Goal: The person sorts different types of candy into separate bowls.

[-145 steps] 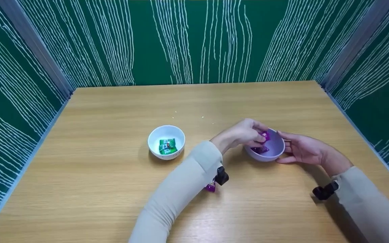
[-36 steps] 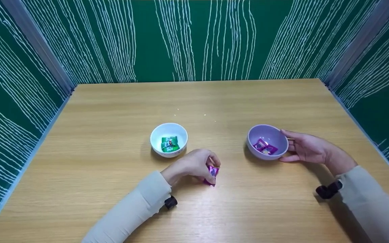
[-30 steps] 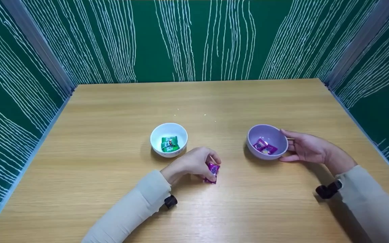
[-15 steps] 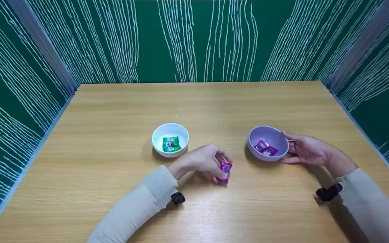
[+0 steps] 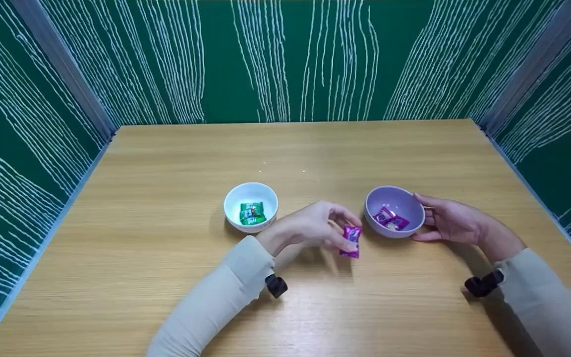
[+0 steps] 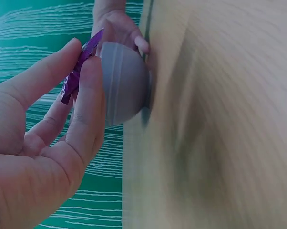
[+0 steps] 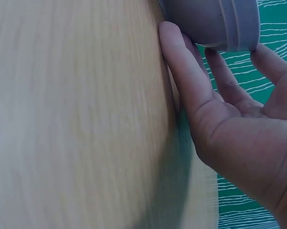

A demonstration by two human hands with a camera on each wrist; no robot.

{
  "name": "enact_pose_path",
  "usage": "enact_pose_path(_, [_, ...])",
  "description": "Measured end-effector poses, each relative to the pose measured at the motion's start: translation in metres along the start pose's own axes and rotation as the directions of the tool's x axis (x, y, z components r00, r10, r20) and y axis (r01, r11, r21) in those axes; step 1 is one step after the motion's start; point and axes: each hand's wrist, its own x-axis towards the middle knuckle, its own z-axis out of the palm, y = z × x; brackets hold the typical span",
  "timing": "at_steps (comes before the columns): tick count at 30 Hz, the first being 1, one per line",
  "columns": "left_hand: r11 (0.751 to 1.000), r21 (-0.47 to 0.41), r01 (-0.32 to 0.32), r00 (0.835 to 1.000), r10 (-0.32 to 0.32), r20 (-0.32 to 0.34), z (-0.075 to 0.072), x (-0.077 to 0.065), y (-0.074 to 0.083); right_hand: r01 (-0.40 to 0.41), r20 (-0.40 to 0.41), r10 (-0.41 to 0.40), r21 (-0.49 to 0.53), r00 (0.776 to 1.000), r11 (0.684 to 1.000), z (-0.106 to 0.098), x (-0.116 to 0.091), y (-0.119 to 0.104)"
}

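Observation:
My left hand (image 5: 315, 225) pinches a purple-wrapped candy (image 5: 350, 241) between thumb and fingers, held above the table just left of the purple bowl (image 5: 404, 202). In the left wrist view the candy (image 6: 81, 67) stands edge-on between the fingertips, with the bowl (image 6: 124, 83) behind it. Inside the purple bowl lie two purple-wrapped candies (image 5: 390, 219). My right hand (image 5: 456, 223) rests against that bowl's right side; in the right wrist view the fairly straight fingers touch its wall (image 7: 215, 24). A white bowl (image 5: 233, 204) to the left holds green-wrapped candies (image 5: 252, 213).
Both bowls stand on a wooden table (image 5: 176, 277). A few tiny white specks (image 5: 303, 171) lie farther back on it. Green walls (image 5: 246, 64) with white wavy lines enclose the back and both sides.
My left hand has picked the purple-wrapped candy up from the table and carried it right, toward the purple bowl. Earlier it was placing candy in that bowl. The right hand stays at the bowl.

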Motion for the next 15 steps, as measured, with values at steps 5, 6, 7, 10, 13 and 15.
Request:
enact_pose_path(5, [0.999, -0.029, -0.029, 0.999, 0.029, -0.018, 0.004, 0.011, 0.007, -0.004, 0.001, 0.004, -0.008, 1.0, 1.0, -0.002, -0.001, 0.003])
enact_pose_path(6, [0.999, -0.04, -0.031, 0.999, 0.03, -0.023, 0.005, 0.013, 0.009, -0.005, 0.004, 0.005, -0.012, 1.0, 1.0, -0.002, -0.001, 0.003])
enact_pose_path(7, [0.998, -0.053, -0.038, 0.999, 0.036, -0.028, 0.006, 0.014, 0.01, -0.006, -0.002, 0.006, -0.01, 1.0, 1.0, -0.002, -0.001, 0.002])
enact_pose_path(10, [0.996, -0.077, -0.054, 0.997, 0.051, -0.05, 0.006, 0.018, 0.015, -0.002, -0.007, 0.002, -0.011, 1.0, 1.0, -0.001, 0.0, 0.001])
enact_pose_path(13, [0.995, -0.069, -0.072, 0.995, 0.067, -0.07, 0.006, 0.021, 0.019, -0.011, -0.026, 0.011, 0.0, 1.0, 1.0, 0.0, 0.0, 0.0])
enact_pose_path(15, [0.995, -0.065, -0.077, 0.994, 0.072, -0.077, 0.006, 0.022, 0.022, -0.019, -0.035, 0.019, 0.006, 0.999, 1.0, 0.0, 0.001, 0.0])
